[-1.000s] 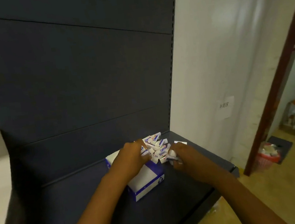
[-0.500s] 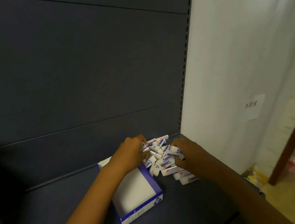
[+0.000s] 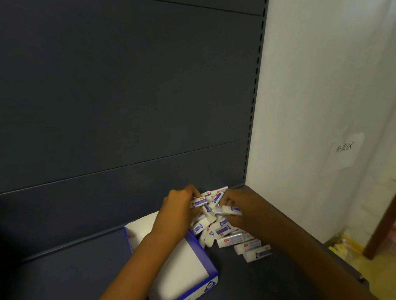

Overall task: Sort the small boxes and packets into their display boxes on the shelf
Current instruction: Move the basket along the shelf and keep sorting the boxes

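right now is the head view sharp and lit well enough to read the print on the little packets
Head view: dim, the dark shelf soaks up light; the packets are small and soft, so blue bands show but no print is readable; both hands cover some; the wide lens bends the right wall, which is brightest.

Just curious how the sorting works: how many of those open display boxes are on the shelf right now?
1. The single open display box lies on the shelf under the left hand, left of the heap of packets. Others may be out of view.
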`<act>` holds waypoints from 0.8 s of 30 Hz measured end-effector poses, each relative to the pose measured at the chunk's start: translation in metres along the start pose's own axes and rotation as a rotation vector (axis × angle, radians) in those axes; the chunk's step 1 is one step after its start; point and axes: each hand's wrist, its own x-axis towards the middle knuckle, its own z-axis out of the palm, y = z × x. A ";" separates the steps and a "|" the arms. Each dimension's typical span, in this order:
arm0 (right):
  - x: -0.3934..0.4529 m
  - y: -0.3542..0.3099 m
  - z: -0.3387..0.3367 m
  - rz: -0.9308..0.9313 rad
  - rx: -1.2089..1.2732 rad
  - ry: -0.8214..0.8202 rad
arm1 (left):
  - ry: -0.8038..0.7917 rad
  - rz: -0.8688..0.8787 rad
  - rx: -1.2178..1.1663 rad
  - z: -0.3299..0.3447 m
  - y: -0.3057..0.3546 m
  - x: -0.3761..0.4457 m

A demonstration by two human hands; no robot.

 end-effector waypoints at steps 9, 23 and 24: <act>0.028 0.027 0.011 0.228 0.335 -0.257 | 0.036 0.114 -0.135 0.007 -0.008 0.003; 0.024 0.006 0.007 0.377 0.212 -0.276 | -0.104 0.248 -0.249 0.005 -0.013 0.004; 0.021 0.005 0.003 0.376 0.164 -0.291 | -0.119 0.251 -0.249 0.002 -0.013 0.003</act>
